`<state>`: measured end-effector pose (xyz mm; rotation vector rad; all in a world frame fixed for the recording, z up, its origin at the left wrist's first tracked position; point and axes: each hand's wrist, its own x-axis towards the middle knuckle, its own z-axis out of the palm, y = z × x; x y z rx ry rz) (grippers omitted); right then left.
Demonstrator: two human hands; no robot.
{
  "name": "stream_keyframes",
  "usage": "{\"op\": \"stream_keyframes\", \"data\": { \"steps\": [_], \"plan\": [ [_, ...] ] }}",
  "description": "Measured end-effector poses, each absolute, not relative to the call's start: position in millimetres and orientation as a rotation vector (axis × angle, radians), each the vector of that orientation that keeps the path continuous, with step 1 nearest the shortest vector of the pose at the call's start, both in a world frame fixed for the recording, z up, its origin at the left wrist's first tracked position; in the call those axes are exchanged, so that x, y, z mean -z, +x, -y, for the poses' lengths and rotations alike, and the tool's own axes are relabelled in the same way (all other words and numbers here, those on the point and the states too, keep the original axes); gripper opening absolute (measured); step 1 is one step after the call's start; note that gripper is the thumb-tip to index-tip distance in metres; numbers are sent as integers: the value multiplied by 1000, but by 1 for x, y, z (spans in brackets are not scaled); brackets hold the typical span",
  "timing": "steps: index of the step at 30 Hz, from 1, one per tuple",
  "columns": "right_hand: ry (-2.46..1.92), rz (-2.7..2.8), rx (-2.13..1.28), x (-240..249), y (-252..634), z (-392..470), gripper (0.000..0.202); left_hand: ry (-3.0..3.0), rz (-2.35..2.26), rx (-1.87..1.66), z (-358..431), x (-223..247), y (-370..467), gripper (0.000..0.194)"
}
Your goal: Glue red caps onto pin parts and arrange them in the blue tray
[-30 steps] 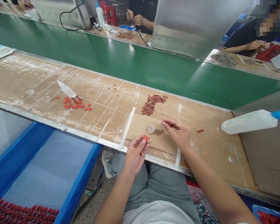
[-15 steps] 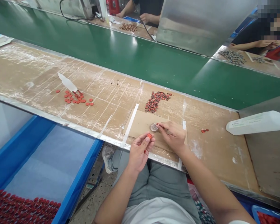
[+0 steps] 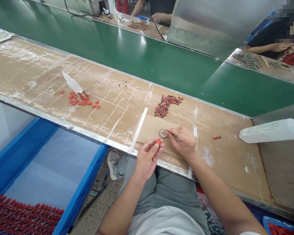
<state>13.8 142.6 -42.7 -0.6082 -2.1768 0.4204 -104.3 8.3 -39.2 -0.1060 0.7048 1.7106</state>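
My left hand [image 3: 149,158] is closed on a small round red disc [image 3: 158,142], pinched between thumb and fingers near the bench's front edge; more red shows in the palm beneath. Just to its right, my right hand [image 3: 182,140] pinches a small red piece, mostly hidden by the fingertips, at the rim of a small round clear dish [image 3: 163,133]. The dish sits on a cardboard sheet [image 3: 149,125]. Behind it lies a pile of small red-and-black parts [image 3: 167,105].
Loose red discs [image 3: 83,101] lie at the left beside a white pointed strip [image 3: 72,82]. A white bottle [image 3: 269,131] lies at the right near a few red parts [image 3: 217,138]. A blue-edged tray [image 3: 88,163] holds rows of red pieces. Co-workers sit beyond the green belt [image 3: 137,52].
The view has shifted slightly. My right hand's fingertips have moved a little at the dish's edge; my left hand still holds the red disc.
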Motion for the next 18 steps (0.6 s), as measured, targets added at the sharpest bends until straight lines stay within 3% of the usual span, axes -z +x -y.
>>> {"op": "stream_keyframes", "data": {
  "steps": [18],
  "plan": [
    [-586, 2208, -410, 36, 14, -141, 16, -150, -722, -1716, -9, 38, -105, 24]
  ]
}}
